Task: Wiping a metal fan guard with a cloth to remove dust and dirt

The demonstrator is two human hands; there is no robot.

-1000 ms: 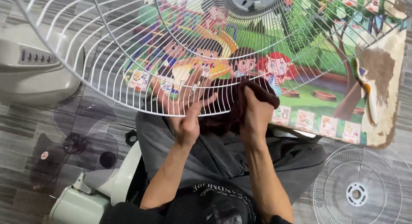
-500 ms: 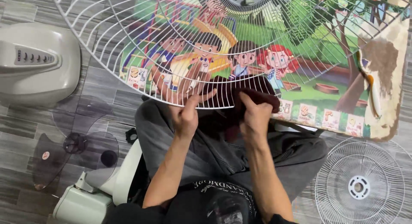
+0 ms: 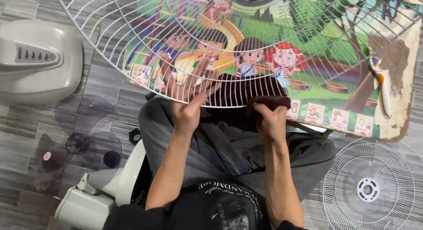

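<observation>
A large white wire fan guard [image 3: 132,58] is held up over my lap. My left hand [image 3: 187,111] grips its lower rim, with the fingers spread behind the wires. My right hand [image 3: 269,119] clutches a dark maroon cloth [image 3: 246,91] pressed against the rim of the guard, just right of the left hand. Part of the cloth shows through the wires. My grey trousers [image 3: 229,146] lie under both hands.
A colourful cartoon mat [image 3: 335,80] covers the floor behind the guard. A second white guard [image 3: 368,188] lies at the lower right. At the left stand a grey fan base [image 3: 35,62], a clear blade set [image 3: 79,144] and a pale green motor housing [image 3: 83,208].
The guard's rim has moved up and away from me. My right hand with the cloth has slid down to the rim's edge. The left hand keeps its grip.
</observation>
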